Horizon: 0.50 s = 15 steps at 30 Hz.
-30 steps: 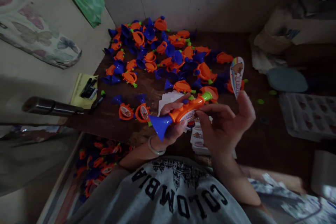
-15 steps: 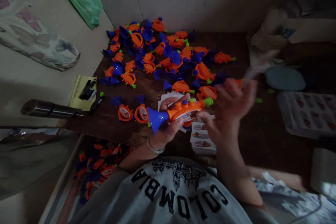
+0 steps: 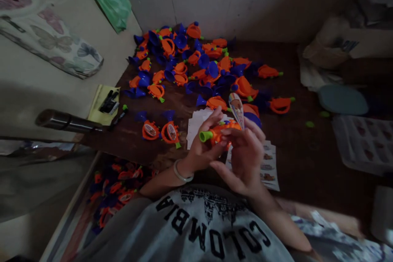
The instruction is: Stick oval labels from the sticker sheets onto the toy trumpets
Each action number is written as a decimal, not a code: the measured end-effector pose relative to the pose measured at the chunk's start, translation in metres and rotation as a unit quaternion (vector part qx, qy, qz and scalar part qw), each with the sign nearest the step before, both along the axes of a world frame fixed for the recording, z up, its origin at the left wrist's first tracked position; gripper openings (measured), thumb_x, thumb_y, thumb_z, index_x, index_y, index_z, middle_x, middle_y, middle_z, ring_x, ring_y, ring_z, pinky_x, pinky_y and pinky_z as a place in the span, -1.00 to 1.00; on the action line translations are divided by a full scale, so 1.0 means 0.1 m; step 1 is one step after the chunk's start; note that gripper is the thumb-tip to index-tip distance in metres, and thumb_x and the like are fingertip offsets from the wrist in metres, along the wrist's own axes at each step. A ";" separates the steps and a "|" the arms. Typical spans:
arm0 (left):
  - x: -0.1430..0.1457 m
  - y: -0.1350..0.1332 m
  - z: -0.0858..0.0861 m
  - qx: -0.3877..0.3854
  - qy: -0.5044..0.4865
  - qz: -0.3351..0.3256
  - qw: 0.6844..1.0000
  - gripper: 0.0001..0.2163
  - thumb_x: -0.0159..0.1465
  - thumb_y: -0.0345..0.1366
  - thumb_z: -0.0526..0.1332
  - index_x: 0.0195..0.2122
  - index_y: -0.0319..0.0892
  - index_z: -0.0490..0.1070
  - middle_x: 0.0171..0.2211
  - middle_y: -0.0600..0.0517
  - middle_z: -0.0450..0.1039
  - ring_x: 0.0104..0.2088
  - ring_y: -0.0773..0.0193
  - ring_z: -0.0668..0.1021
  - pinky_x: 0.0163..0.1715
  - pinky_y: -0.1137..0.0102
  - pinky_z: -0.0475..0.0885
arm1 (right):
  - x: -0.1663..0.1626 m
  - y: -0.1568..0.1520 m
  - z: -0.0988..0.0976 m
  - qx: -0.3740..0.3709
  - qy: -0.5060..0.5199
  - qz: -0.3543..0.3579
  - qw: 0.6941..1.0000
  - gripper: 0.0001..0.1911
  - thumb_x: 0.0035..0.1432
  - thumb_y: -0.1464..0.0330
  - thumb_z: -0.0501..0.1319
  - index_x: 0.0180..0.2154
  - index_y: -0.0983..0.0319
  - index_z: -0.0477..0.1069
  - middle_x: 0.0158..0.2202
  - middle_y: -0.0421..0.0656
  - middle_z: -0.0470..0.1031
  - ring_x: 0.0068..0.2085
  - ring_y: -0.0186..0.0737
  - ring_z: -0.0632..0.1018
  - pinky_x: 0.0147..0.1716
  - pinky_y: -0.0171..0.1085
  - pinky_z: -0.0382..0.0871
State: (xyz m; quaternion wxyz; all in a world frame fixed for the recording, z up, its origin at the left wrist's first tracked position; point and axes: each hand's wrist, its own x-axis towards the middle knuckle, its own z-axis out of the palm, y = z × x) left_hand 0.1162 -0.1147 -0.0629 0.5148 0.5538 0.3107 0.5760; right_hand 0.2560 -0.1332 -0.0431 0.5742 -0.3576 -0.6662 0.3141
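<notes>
A toy trumpet (image 3: 225,132) with an orange body and a green mouthpiece is gripped by my left hand (image 3: 202,147), its mouthpiece pointing left. A blue bell (image 3: 254,120) shows at its other end, partly behind my fingers. My right hand (image 3: 247,155) is beside the trumpet, its thumb stretched apart and its fingers close to the body. An oval printed sticker (image 3: 236,108) stands up at those fingers. Beneath the hands lie white sheets (image 3: 196,125) and a stack of sticker sheets (image 3: 270,168). Two trumpets with stickers on them (image 3: 150,130) lie to the left.
Many toy trumpets (image 3: 181,67) are heaped along the wall. More trumpets (image 3: 115,188) lie lower left, below the table edge. Black markers (image 3: 109,101) rest on yellow paper (image 3: 95,102). A clear plastic box (image 3: 362,143) and a blue-grey lid (image 3: 342,99) are on the right.
The trumpet has turned round in my left hand: its mouthpiece now points left instead of right. My right hand has come in from the right, with a sticker at its fingers.
</notes>
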 end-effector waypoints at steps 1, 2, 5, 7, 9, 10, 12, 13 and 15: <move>-0.01 -0.01 0.02 -0.029 -0.021 -0.013 0.999 -0.45 0.36 -0.18 0.40 0.36 0.07 0.34 0.49 -0.09 0.24 0.50 -0.08 0.30 0.50 -0.06 0.21 | 0.00 0.00 0.05 -0.006 0.038 0.018 0.999 -0.15 0.18 0.18 0.46 0.38 -0.27 0.14 0.46 -0.12 0.09 0.19 0.05 0.56 0.05 0.12 0.66; -0.03 -0.01 0.04 -0.050 -0.042 -0.025 0.998 -0.46 0.35 -0.16 0.42 0.33 0.04 0.37 0.46 -0.10 0.29 0.47 -0.08 0.34 0.47 -0.04 0.27 | 0.01 0.01 0.09 -0.017 0.081 0.030 0.996 -0.27 0.21 0.17 0.43 0.33 -0.24 0.24 0.44 -0.13 0.15 0.16 -0.01 0.59 0.01 0.06 0.68; -0.06 -0.01 0.07 -0.083 -0.086 -0.037 0.992 -0.49 0.32 -0.15 0.45 0.28 0.03 0.43 0.40 -0.09 0.38 0.45 -0.07 0.38 0.45 -0.02 0.32 | 0.09 0.11 0.16 -0.062 0.189 -0.014 0.980 -0.67 0.27 0.21 0.41 0.06 -0.06 0.51 0.17 -0.15 0.50 -0.08 -0.21 0.65 -0.24 -0.22 0.66; -0.08 0.00 0.08 -0.088 -0.112 -0.027 0.989 -0.50 0.32 -0.15 0.45 0.27 0.03 0.43 0.39 -0.08 0.41 0.43 -0.06 0.41 0.44 -0.04 0.34 | 0.14 0.18 0.17 -0.092 0.209 -0.070 0.971 -0.85 0.24 0.26 0.45 -0.15 0.06 0.57 -0.15 -0.21 0.60 -0.28 -0.33 0.62 -0.38 -0.36 0.55; -0.09 0.02 0.09 -0.078 -0.134 -0.031 0.987 -0.47 0.30 -0.16 0.45 0.27 0.05 0.41 0.41 -0.09 0.38 0.42 -0.07 0.43 0.43 -0.06 0.35 | 0.17 0.21 0.18 -0.128 0.187 -0.083 0.970 -0.88 0.20 0.30 0.48 -0.26 0.12 0.58 -0.35 -0.26 0.58 -0.40 -0.39 0.56 -0.44 -0.42 0.47; -0.10 0.02 0.09 -0.067 -0.141 -0.034 0.987 -0.46 0.28 -0.17 0.46 0.27 0.05 0.41 0.42 -0.09 0.37 0.42 -0.08 0.43 0.43 -0.07 0.35 | 0.17 0.22 0.19 -0.144 0.170 -0.077 0.972 -0.86 0.18 0.29 0.50 -0.29 0.13 0.58 -0.40 -0.27 0.57 -0.43 -0.40 0.54 -0.46 -0.43 0.46; -0.11 0.02 0.09 -0.046 -0.140 -0.042 0.988 -0.45 0.26 -0.19 0.47 0.26 0.05 0.41 0.43 -0.09 0.35 0.44 -0.10 0.41 0.44 -0.09 0.32 | 0.17 0.22 0.22 -0.161 0.143 -0.070 0.974 -0.83 0.15 0.26 0.51 -0.32 0.14 0.58 -0.43 -0.27 0.57 -0.45 -0.40 0.53 -0.48 -0.42 0.45; -0.12 0.02 0.10 -0.040 -0.136 -0.045 0.989 -0.45 0.26 -0.19 0.47 0.25 0.05 0.41 0.44 -0.09 0.34 0.44 -0.11 0.39 0.45 -0.10 0.30 | 0.16 0.22 0.24 -0.162 0.134 -0.074 0.975 -0.81 0.15 0.24 0.52 -0.32 0.15 0.58 -0.44 -0.27 0.56 -0.46 -0.39 0.52 -0.50 -0.42 0.45; -0.12 0.01 0.11 -0.034 -0.130 -0.054 0.989 -0.47 0.27 -0.20 0.46 0.25 0.05 0.40 0.45 -0.10 0.32 0.44 -0.13 0.40 0.45 -0.12 0.30 | 0.16 0.22 0.27 -0.157 0.122 -0.086 0.976 -0.78 0.13 0.21 0.53 -0.34 0.15 0.57 -0.46 -0.27 0.54 -0.48 -0.38 0.51 -0.53 -0.40 0.43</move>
